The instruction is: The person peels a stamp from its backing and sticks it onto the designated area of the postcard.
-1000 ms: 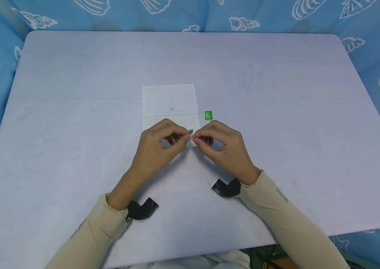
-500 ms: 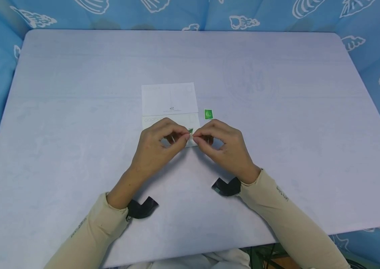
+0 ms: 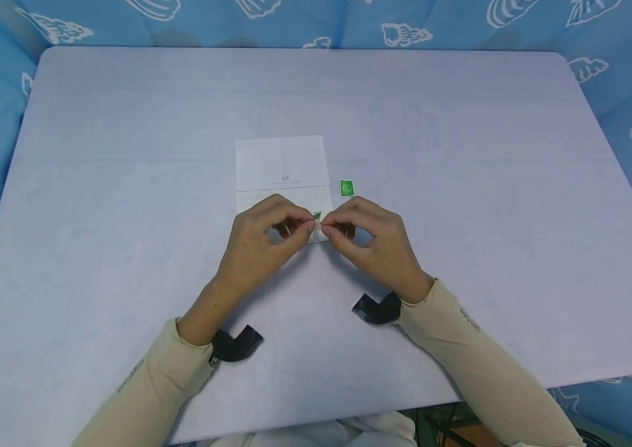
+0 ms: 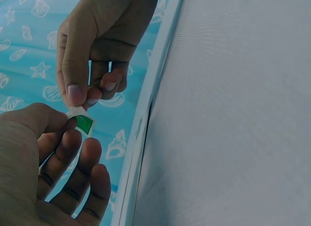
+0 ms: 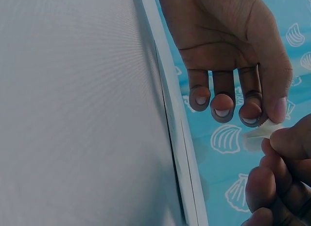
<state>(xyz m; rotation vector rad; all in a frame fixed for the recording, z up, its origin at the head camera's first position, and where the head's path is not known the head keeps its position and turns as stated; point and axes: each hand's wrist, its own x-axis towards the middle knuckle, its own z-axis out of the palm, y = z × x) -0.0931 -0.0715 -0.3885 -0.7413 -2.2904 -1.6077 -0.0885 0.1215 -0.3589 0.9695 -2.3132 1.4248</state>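
Observation:
Over the lower of two white cards, my left hand and right hand meet fingertip to fingertip. Between them is a small green stamp with a white border. The left thumb and index finger pinch one edge of it. My right thumb and index finger pinch a whitish corner beside that, which may be the stamp or its backing. In the right wrist view the pale back of the stamp shows, with a toothed edge. A second green stamp lies flat, right of the cards.
A pale cloth covers the table, with a blue shell-patterned curtain behind it and at the sides. A black wrist-worn piece sits at the left cuff, another at the right.

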